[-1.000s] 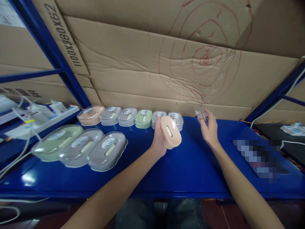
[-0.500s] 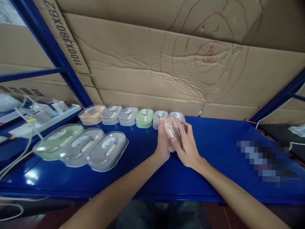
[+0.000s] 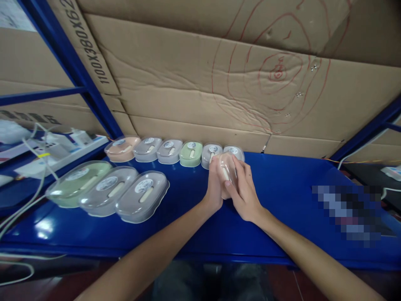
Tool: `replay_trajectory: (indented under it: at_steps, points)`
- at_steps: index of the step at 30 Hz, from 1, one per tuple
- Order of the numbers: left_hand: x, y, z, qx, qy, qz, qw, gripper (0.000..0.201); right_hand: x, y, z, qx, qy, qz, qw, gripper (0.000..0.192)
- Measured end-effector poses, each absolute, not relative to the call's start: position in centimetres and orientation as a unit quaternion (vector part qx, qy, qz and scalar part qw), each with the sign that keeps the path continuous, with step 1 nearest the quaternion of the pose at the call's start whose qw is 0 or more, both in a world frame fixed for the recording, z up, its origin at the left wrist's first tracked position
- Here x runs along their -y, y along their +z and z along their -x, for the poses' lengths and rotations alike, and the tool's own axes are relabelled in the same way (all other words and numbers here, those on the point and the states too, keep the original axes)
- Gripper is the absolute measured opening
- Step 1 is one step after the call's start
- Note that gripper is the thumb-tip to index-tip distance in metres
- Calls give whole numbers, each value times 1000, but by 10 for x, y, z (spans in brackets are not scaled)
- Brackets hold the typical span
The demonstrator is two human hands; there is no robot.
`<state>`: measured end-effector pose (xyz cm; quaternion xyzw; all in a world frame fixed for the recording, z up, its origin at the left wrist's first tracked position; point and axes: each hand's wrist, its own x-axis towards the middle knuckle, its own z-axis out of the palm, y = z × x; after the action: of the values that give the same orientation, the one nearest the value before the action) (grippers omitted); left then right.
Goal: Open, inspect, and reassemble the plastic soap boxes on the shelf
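Note:
A pink oval box (image 3: 226,170) with a clear cover (image 3: 230,165) over it is held upright above the blue shelf (image 3: 282,196). My left hand (image 3: 213,190) grips its left side. My right hand (image 3: 246,190) presses the clear cover against its right side. Behind them, along the cardboard wall, runs a row of several covered oval boxes (image 3: 169,151) in pink, grey and green. Three larger covered boxes (image 3: 109,192) lie nearer on the left.
Creased cardboard (image 3: 200,83) with red circles drawn on it backs the shelf. Blue rack posts (image 3: 75,67) stand at left and right. A white power strip with cables (image 3: 50,146) sits on the left. A blurred patch (image 3: 347,209) lies on the right.
My right hand brought the clear cover from the back right over to the pink box and set it on. Both hands now hold the box together.

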<state>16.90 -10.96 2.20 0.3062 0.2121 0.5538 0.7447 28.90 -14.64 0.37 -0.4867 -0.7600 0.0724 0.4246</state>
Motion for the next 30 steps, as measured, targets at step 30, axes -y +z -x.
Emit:
replay_trajectory:
  at_steps: [30]
  points:
    - [87, 31, -155, -303, 567, -415, 643, 44, 118, 18, -319, 356, 580, 409, 608, 43]
